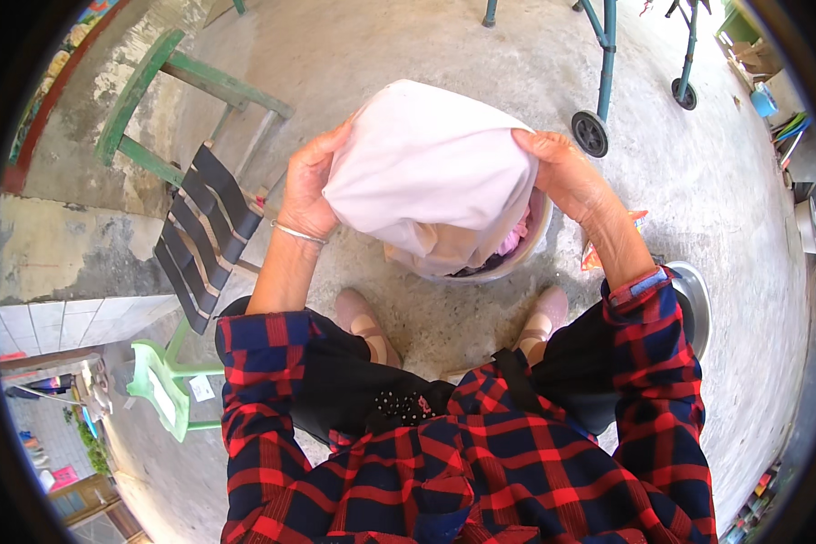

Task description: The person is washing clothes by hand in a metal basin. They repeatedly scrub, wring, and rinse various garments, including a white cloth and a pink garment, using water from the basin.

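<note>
Chair (231, 195) left, wheeled frame (606, 72) ahead; left hand (312, 186), right hand (567, 172) closed on white cloth (431, 154), part-blocking basin (543, 225) holding pink fabric (514, 238).

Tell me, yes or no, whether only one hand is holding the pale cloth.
No: the left hand and the right hand both grip the pale cloth, at opposite sides.

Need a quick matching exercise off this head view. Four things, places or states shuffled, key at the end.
Things:
1. pale cloth
2. bracelet
3. round basin
4. shoes

Places or states:
A. dusty pink, worn on the feet
B. held up between the left hand and the right hand
C. around the left wrist
D. partly hidden from view, pink fabric showing inside

Pairs: 1-B, 2-C, 3-D, 4-A
</note>
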The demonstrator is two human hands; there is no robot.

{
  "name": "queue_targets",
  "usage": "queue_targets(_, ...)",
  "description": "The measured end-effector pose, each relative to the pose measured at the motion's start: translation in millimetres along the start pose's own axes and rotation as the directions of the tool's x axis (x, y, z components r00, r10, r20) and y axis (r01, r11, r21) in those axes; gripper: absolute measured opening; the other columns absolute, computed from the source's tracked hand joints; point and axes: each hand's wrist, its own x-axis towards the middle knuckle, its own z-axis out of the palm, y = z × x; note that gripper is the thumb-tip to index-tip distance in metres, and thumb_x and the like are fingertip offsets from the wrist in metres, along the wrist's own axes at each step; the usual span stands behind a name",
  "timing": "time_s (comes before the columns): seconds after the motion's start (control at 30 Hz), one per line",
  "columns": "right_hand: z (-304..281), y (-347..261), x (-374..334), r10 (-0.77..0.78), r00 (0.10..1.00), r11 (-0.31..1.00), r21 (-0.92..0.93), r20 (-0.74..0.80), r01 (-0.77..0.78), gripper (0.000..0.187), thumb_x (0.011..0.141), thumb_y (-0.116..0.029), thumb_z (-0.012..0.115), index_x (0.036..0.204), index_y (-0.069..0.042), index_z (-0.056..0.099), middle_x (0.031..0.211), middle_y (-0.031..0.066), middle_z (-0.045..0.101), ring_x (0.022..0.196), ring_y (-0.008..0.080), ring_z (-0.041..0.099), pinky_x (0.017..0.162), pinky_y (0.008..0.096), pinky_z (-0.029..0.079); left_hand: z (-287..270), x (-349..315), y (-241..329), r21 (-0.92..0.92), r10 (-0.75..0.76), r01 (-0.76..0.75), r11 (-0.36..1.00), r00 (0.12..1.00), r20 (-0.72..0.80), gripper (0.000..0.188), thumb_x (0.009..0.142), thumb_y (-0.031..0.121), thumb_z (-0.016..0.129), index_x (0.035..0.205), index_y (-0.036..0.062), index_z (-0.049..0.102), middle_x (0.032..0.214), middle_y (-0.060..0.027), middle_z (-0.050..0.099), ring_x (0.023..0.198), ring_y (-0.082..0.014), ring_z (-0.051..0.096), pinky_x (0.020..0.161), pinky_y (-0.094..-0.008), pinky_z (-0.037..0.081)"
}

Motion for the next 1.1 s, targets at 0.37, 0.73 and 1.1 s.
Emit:
queue_targets(0.37, 18.1, -4.7, -1.9, -0.051, 0.977, 0.986, 0.145, -0.206, 0.082, 0.046, 0.097, -0.040, 0.052, 0.121, -0.001, 0.058, 0.115, 0.0105, 0.064, 0.105, 0.0195, 0.061, 0.094, 0.0333, 0.048, 24.1, 5.1, -10.4, 0.315, 0.059, -0.055, 0.948, 0.998, -0.003, 0.055, 0.090, 0.022, 0.053, 0.135, -0.0084, 0.044, 0.133, -0.0192, 0.055, 0.118, -0.0245, 0.056, 0.105, -0.0346, 0.041)
queue_targets(0.73, 0.8, -35.4, -16.6, -0.125, 0.984, 0.928, 0.336, -0.127, 0.162, 0.043, 0.095, -0.040, 0.057, 0.113, -0.001, 0.061, 0.103, 0.0103, 0.066, 0.094, 0.0192, 0.065, 0.082, 0.0344, 0.056, 27.6, 9.9, -18.5, 0.659, 0.053, -0.019, 0.752, 0.998, -0.032, 0.049, 0.090, 0.026, 0.062, 0.127, -0.0045, 0.056, 0.118, -0.0111, 0.064, 0.109, -0.0166, 0.059, 0.094, -0.0284, 0.046)
queue_targets(1.1, 4.3, 10.4, 7.5, -0.017, 0.999, 0.990, -0.136, 0.052, 0.024, 0.062, 0.079, -0.025, 0.069, 0.134, -0.006, 0.048, 0.126, 0.0106, 0.057, 0.117, 0.0214, 0.051, 0.104, 0.0335, 0.038, -27.8, 8.1, -56.3, -0.298, 0.194, -0.211, 0.931, 0.977, -0.086, 0.044, 0.099, 0.035, 0.050, 0.121, -0.0019, 0.057, 0.121, -0.0172, 0.062, 0.114, -0.0275, 0.059, 0.102, -0.0435, 0.045)
